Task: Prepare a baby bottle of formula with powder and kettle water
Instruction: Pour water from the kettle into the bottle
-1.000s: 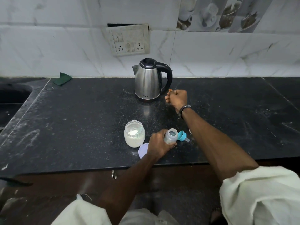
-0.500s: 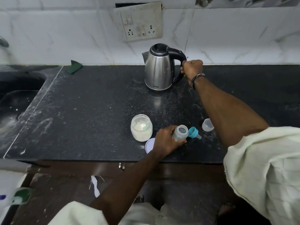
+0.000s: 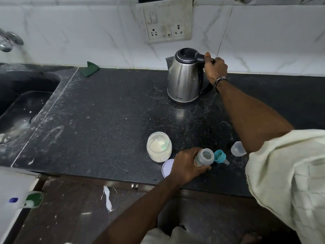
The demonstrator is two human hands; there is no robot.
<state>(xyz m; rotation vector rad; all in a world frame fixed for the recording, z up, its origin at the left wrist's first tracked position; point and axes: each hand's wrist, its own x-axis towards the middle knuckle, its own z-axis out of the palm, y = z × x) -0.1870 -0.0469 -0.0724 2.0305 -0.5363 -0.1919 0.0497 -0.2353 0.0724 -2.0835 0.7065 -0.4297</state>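
A steel kettle [image 3: 184,80] with a black lid stands at the back of the dark counter [image 3: 109,120]. My right hand [image 3: 215,68] is closed around its black handle. Near the front edge, my left hand [image 3: 186,166] grips the open baby bottle [image 3: 204,156], which stands upright. An open jar of white powder [image 3: 159,147] with a small scoop inside sits just left of that hand. The jar's pale lid [image 3: 166,168] lies flat beside it. The teal collar with teat [image 3: 220,156] lies right of the bottle, and a clear cap [image 3: 238,149] further right.
A dark sink [image 3: 22,106] with a tap [image 3: 8,41] lies at the left. A green cloth [image 3: 90,68] rests against the tiled wall. A socket plate [image 3: 166,22] is above the kettle. Powder dusts the counter.
My right hand went from a fist near the kettle's base up onto the handle and closed on it. The view has moved closer. My left hand has stayed on the bottle.
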